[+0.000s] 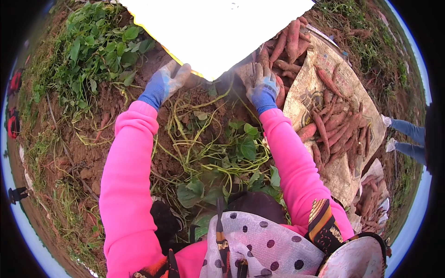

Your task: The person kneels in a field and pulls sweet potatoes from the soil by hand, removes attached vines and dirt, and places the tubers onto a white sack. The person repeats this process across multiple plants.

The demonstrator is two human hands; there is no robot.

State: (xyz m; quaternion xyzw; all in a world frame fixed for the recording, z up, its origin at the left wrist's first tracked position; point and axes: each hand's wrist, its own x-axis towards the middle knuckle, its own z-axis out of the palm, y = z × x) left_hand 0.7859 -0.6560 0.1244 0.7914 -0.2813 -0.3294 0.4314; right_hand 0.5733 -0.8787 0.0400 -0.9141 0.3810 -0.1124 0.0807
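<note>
Both of my hands wear blue knit gloves with soiled pale coating. My left hand (pixel 170 81) is low over the brown soil, beside the lower left edge of a blown-out white shape (pixel 215 31) that I cannot identify. Its thumb stands apart from the fingers, and I see nothing between them. My right hand (pixel 262 85) reaches forward at the near edge of a heap of reddish sweet potatoes (pixel 292 41). Its fingertips are against or just over that edge, and whether they grip anything is unclear. Cut yellow-green vines (pixel 194 139) trail between my forearms.
More sweet potatoes (pixel 337 132) lie on a flattened woven sack (pixel 358 93) at right, with another pile (pixel 370 201) behind. Leafy vines (pixel 94 48) stand at upper left. A person's jeans-clad legs (pixel 406 130) are at far right; another person (pixel 17 194) is distant left.
</note>
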